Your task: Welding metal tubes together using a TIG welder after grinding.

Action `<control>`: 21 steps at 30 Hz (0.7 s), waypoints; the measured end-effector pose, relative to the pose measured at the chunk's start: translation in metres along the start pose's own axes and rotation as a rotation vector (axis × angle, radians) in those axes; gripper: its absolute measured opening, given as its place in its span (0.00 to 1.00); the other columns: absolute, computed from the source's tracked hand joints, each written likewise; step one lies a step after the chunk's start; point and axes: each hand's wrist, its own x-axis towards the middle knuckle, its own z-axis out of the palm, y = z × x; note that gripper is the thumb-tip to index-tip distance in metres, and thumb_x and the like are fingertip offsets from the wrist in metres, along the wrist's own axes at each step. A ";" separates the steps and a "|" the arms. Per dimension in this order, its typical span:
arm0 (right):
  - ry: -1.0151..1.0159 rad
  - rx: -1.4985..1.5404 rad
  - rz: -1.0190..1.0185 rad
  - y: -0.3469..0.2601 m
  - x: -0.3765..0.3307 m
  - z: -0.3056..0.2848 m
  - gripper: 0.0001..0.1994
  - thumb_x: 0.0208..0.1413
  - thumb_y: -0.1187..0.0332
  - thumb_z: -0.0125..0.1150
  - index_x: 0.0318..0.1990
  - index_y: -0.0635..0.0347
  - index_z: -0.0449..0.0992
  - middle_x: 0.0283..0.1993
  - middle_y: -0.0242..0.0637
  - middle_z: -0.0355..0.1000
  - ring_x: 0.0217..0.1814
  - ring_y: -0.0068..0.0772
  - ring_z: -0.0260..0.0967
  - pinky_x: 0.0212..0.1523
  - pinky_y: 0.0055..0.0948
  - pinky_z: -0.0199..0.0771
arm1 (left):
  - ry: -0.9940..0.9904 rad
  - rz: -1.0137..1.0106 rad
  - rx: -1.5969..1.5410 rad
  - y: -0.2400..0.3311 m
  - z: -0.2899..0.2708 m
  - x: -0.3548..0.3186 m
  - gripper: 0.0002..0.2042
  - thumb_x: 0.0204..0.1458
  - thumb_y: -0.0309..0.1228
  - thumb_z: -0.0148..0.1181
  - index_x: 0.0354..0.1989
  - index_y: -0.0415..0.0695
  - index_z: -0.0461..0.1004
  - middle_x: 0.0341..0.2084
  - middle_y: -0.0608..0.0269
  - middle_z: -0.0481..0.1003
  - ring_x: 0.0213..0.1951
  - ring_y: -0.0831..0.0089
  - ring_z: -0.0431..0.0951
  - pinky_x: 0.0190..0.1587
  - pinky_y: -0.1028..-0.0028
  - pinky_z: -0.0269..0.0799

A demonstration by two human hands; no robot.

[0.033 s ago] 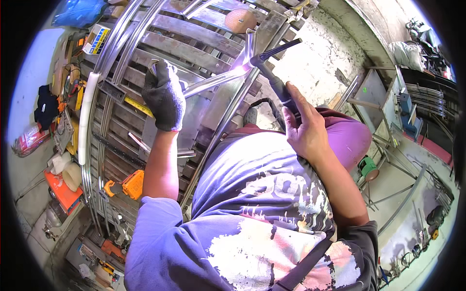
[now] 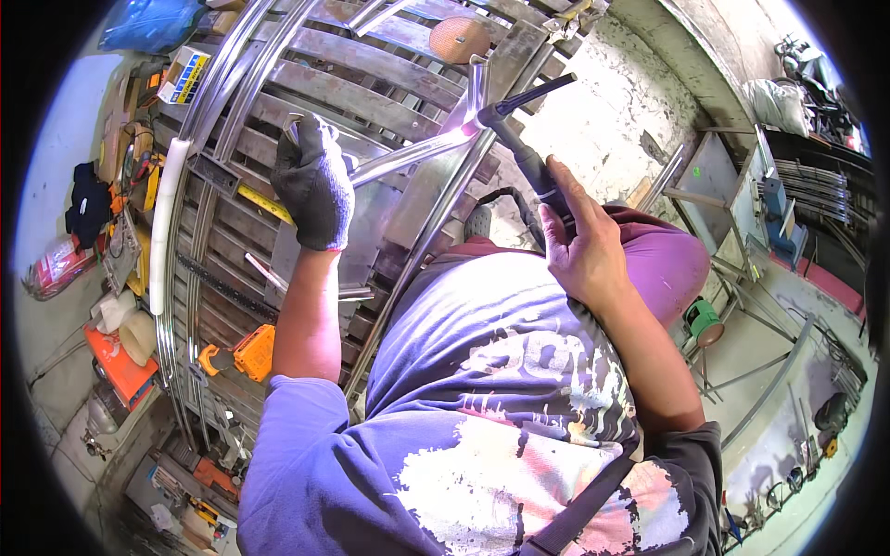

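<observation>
My left hand (image 2: 313, 181), in a dark knit glove, sits in the upper middle of the frame, its grip closed around a bright metal tube (image 2: 408, 154) that runs up and to the right. My right hand (image 2: 582, 243), bare, is right of centre; its grip is wrapped on the black handle of a welding torch (image 2: 521, 139), fingers partly spread along it. The torch tip meets the far end of the tube at a pinkish-white arc glow (image 2: 465, 131), just below the top centre.

Under both lies a metal slat desk (image 2: 371, 93) of long grey bars curving across the upper left. A curved rail frame (image 2: 199, 120) bends down the left side, with a white pipe (image 2: 162, 222) beside it. A yellow tape measure (image 2: 264, 204) lies just left of my glove, partly hidden by it. A loose short rod (image 2: 269, 273) lies below my wrist. An orange tool (image 2: 252, 352) sits at lower left near my elbow. A round brown disc (image 2: 459, 39) rests at the top centre beyond the arc. The torch's black hose (image 2: 514, 199) loops between my arms. My purple shirt (image 2: 482, 398) fills the lower centre and blocks the near edge of the desk.
</observation>
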 end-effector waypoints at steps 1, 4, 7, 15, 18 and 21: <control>0.001 0.012 0.008 0.000 0.000 0.000 0.32 0.63 0.77 0.63 0.75 0.55 0.64 0.60 0.58 0.77 0.60 0.58 0.78 0.58 0.43 0.79 | -0.009 0.002 0.010 0.000 0.003 0.000 0.05 0.65 0.28 0.64 0.39 0.41 0.75 0.26 0.71 0.72 0.21 0.81 0.74 0.23 0.76 0.71; 0.033 0.099 0.004 0.003 0.000 0.001 0.32 0.64 0.76 0.62 0.75 0.56 0.63 0.66 0.59 0.73 0.64 0.60 0.76 0.61 0.43 0.77 | -0.041 0.129 0.207 0.002 0.008 -0.002 0.05 0.65 0.26 0.63 0.39 0.39 0.75 0.27 0.70 0.72 0.22 0.80 0.75 0.23 0.75 0.70; 0.023 0.094 0.007 0.001 0.000 0.000 0.32 0.64 0.76 0.62 0.75 0.56 0.62 0.65 0.59 0.73 0.63 0.59 0.76 0.61 0.43 0.77 | -0.037 0.207 0.305 0.003 0.005 -0.004 0.05 0.65 0.26 0.63 0.38 0.39 0.74 0.27 0.70 0.72 0.22 0.80 0.76 0.23 0.75 0.70; -0.033 0.055 0.036 -0.001 0.001 -0.003 0.32 0.64 0.77 0.62 0.75 0.56 0.63 0.64 0.58 0.74 0.62 0.58 0.78 0.59 0.42 0.78 | -0.073 0.228 0.351 -0.002 -0.001 0.002 0.05 0.65 0.25 0.62 0.37 0.39 0.74 0.28 0.69 0.72 0.24 0.81 0.76 0.23 0.75 0.71; -0.008 0.048 0.014 0.001 0.000 0.000 0.32 0.64 0.77 0.62 0.75 0.57 0.63 0.64 0.58 0.74 0.62 0.58 0.78 0.59 0.42 0.78 | -0.060 0.241 0.338 -0.007 -0.007 0.004 0.05 0.65 0.25 0.62 0.36 0.40 0.73 0.27 0.69 0.72 0.24 0.81 0.76 0.23 0.75 0.71; 0.032 0.061 0.011 0.004 0.000 0.002 0.32 0.64 0.77 0.62 0.75 0.57 0.63 0.65 0.58 0.74 0.62 0.58 0.77 0.60 0.42 0.78 | -0.057 0.389 0.505 -0.003 0.008 0.000 0.06 0.66 0.27 0.62 0.36 0.40 0.73 0.26 0.70 0.72 0.23 0.81 0.75 0.23 0.76 0.70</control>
